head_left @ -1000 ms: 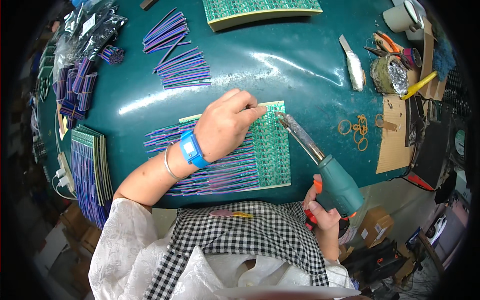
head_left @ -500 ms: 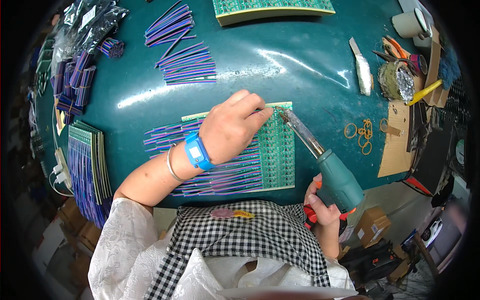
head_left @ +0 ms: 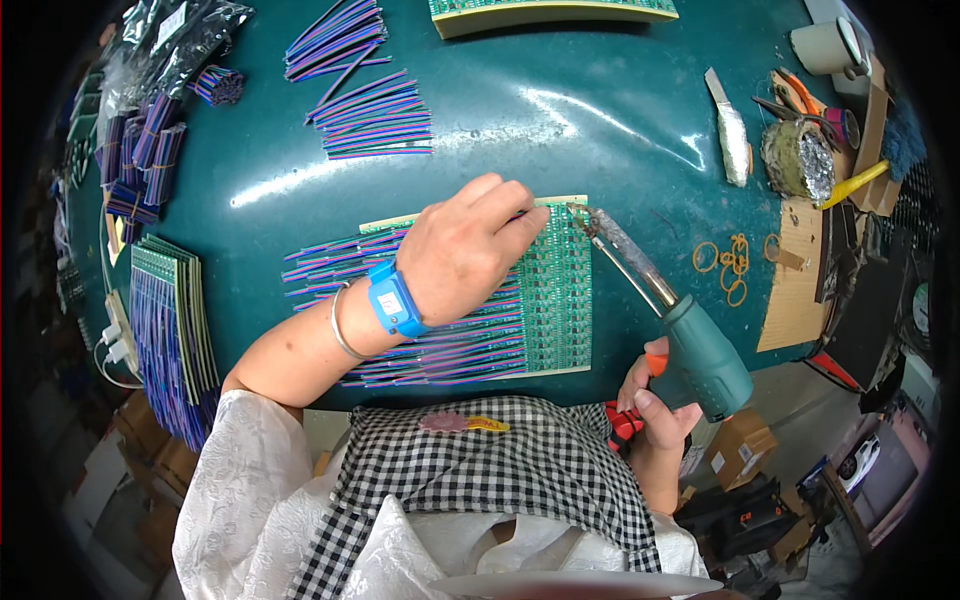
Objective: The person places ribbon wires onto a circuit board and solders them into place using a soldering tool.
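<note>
My left hand [head_left: 465, 250], with a blue wristband, lies over a green circuit board panel [head_left: 558, 310]. Its thumb and fingertips are pinched together near the panel's far edge; what is between them is hidden. Multi-coloured ribbon wires [head_left: 440, 365] run in rows leftward from the panel, partly covered by this hand and forearm. In my right hand [head_left: 658, 410], at the right near the table's front edge, is the handle of a green soldering gun [head_left: 708, 355]. Its dark tip points up-left to the panel's far right corner; whether it touches cannot be told.
Loose ribbon wires [head_left: 375, 125] lie beyond the panel, with a stack of boards [head_left: 555, 12] behind. Wired panels [head_left: 170, 320] and bundled wires [head_left: 150, 160] stand left. To the right are rubber bands [head_left: 735, 262], a foil-wrapped blade [head_left: 732, 140], a foil-lined roll [head_left: 797, 160] and cardboard [head_left: 790, 300].
The soldering gun has moved right, with its tip shifting toward the panel's far right corner. My right hand has gone right with it. My left hand stays pinched at nearly the same place.
</note>
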Available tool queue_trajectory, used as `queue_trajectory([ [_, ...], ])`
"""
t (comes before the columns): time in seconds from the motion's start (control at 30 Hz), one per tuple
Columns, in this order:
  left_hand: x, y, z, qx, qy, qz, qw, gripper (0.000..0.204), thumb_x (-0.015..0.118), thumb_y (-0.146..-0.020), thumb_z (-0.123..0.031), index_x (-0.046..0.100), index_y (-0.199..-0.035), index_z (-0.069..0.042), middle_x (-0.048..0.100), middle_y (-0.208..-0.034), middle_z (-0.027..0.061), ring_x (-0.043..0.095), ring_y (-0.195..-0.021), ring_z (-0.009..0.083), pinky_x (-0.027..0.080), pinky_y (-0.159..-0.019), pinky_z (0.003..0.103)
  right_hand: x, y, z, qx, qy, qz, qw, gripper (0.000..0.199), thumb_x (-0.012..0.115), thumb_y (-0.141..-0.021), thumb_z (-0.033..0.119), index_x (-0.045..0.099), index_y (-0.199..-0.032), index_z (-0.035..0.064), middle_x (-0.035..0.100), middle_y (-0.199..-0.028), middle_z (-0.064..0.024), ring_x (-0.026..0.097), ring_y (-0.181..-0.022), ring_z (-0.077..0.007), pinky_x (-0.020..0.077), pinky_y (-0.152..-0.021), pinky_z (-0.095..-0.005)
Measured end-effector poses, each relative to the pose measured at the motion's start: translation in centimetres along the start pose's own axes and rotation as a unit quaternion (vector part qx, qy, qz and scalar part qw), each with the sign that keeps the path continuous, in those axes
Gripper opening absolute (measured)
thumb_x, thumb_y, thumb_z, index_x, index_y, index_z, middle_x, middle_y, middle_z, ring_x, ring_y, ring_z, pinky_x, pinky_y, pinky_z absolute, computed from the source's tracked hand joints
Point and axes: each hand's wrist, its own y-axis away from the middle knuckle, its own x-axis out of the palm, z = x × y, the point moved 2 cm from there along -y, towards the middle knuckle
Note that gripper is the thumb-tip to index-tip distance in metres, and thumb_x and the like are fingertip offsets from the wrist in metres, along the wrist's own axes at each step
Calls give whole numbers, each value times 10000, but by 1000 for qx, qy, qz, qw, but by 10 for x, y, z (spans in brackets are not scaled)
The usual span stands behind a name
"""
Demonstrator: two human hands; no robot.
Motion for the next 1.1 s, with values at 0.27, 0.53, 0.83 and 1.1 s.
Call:
queue_trajectory([
  [0.27, -1, -1, 2, 0, 15, -6, 1000, 359, 674, -641, 55, 691, -998, 13, 585, -916, 103, 580, -749, 257, 505, -633, 358, -6, 6, -11, 21, 23, 7, 999, 423, 655, -766, 22, 471, -1141, -52, 532, -808, -116, 546, -576, -171, 505, -516, -295],
  [0.53, -1, 0, -1, -7, -1, -6, 1000, 368, 676, -638, 55, 690, -1002, 2, 589, -916, 97, 586, -754, 256, 511, -640, 361, -8, 5, -16, -6, 38, 23, 999, 462, 601, -754, -56, 491, -1202, -61, 551, -783, -115, 567, -595, -162, 496, -531, -277],
  [0.83, -1, 1, -2, -6, -17, 0, 1000, 383, 675, -627, 55, 687, -1005, 0, 587, -923, 96, 586, -751, 252, 509, -625, 359, -4, 3, -5, -8, 13, 18, 1000, 479, 615, -751, -42, 481, -1207, -104, 545, -766, -127, 554, -558, -179, 494, -522, -291],
  [1.1, -2, 0, -2, 30, -78, -14, 996, 228, 632, -750, -99, 668, -966, -37, 502, -825, 50, 555, -749, 191, 501, -516, 313, -6, 7, -13, 27, 20, 2, 999, 409, 646, -764, 6, 472, -1129, -61, 527, -808, -119, 544, -579, -171, 505, -526, -295],
])
